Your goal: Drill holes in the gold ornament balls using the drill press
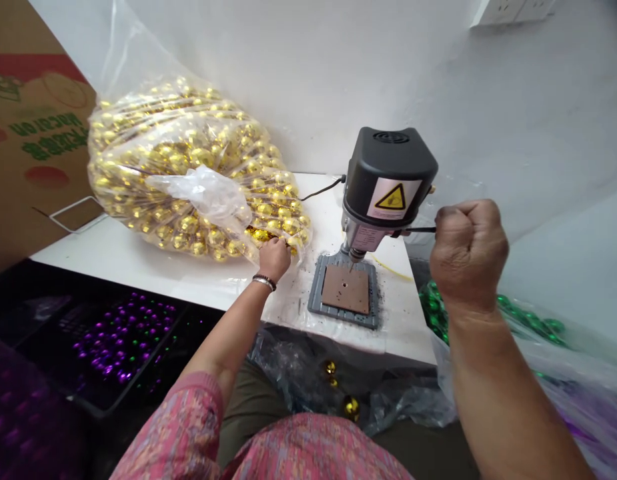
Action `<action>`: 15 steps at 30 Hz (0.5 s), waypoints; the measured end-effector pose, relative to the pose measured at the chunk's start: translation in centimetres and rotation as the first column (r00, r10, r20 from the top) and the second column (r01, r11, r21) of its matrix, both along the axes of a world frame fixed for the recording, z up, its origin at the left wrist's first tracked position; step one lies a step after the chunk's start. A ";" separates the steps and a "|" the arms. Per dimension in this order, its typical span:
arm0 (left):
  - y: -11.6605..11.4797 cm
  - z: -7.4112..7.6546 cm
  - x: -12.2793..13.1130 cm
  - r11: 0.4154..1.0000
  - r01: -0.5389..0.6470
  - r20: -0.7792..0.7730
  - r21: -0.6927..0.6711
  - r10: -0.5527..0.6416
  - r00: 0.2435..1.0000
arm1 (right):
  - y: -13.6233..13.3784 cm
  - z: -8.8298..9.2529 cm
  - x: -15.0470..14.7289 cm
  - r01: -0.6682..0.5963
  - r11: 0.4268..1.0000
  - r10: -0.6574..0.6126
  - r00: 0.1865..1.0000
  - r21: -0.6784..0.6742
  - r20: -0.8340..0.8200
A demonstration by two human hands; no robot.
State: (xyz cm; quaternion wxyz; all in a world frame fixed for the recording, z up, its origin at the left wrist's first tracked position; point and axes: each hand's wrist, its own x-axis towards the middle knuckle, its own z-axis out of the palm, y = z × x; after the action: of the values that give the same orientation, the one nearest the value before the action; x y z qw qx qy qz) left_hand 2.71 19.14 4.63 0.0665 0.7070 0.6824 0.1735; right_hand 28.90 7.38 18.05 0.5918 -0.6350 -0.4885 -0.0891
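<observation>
Pink patterned top (183,427) is leaning in up front, the person's right hand (468,250) is clenching its fingers shut around the black feed lever (418,229) jutting sideways from the bench drill (388,177), and the left hand (274,259) is reaching into gold baubles (261,235), fingers hidden, can't tell.

The person's left hand (274,260) rests on gold bead strands (261,235) at the edge of a bulging clear plastic bag (178,167) on a white table (113,257). The right hand (468,253), closed in a fist, grips the black feed lever (418,229) of a small bench drill press (388,177), its bit just above a brown pad (345,289).
</observation>
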 end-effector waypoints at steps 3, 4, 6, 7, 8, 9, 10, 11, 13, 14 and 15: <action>1.2 -0.1 1.2 0.994 -0.066 -0.066 -0.089 0.060 0.996 | -0.1 -0.3 0.1 -0.017 1.000 0.017 1.000 0.009 0.022; 1.4 -0.3 1.7 0.991 -0.073 -0.059 -0.116 0.066 0.996 | -0.1 -0.4 0.1 -0.022 1.000 0.021 0.999 0.005 0.024; 1.6 -0.8 2.5 0.983 -0.070 -0.007 -0.171 0.070 0.998 | -0.1 -0.5 0.2 -0.032 0.999 0.032 0.999 0.003 0.029; 1.7 -1.0 2.8 0.979 -0.068 0.026 -0.194 0.075 0.997 | -0.2 -0.6 0.2 -0.038 0.999 0.038 0.999 0.005 0.033; 1.7 -1.3 3.0 0.974 -0.066 0.057 -0.215 0.080 0.995 | -0.2 -0.7 0.2 -0.042 0.999 0.042 0.998 0.008 0.037; 1.6 -1.4 3.1 0.971 -0.063 0.077 -0.232 0.083 0.994 | -0.2 -0.7 0.3 -0.049 0.999 0.048 0.998 0.009 0.039; 1.4 -1.4 3.0 0.969 -0.068 0.092 -0.238 0.092 0.991 | -0.2 -0.8 0.3 -0.056 0.998 0.055 0.998 0.008 0.038; 1.0 -1.3 2.8 0.971 -0.080 0.107 -0.225 0.106 0.989 | -0.3 -0.9 0.3 -0.064 0.998 0.063 0.997 0.005 0.036; -0.3 -0.9 1.9 0.985 -0.115 0.172 -0.128 0.137 0.976 | -0.3 -1.1 0.3 -0.079 0.997 0.079 0.996 -0.002 0.028; -1.2 -0.6 1.4 0.989 -0.132 0.244 -0.060 0.143 0.959 | -0.4 -1.1 0.2 -0.087 0.996 0.087 0.996 -0.004 0.026; -2.3 -0.4 0.9 0.991 -0.134 0.343 0.000 0.126 0.931 | -0.4 -1.2 0.2 -0.093 0.996 0.093 0.995 0.000 0.026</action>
State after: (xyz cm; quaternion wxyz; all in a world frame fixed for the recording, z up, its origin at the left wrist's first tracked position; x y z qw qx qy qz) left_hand 3.61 16.82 4.24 0.1641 0.6200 0.7036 0.3059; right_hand 29.12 7.00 16.89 0.5892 -0.6101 -0.5251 -0.0701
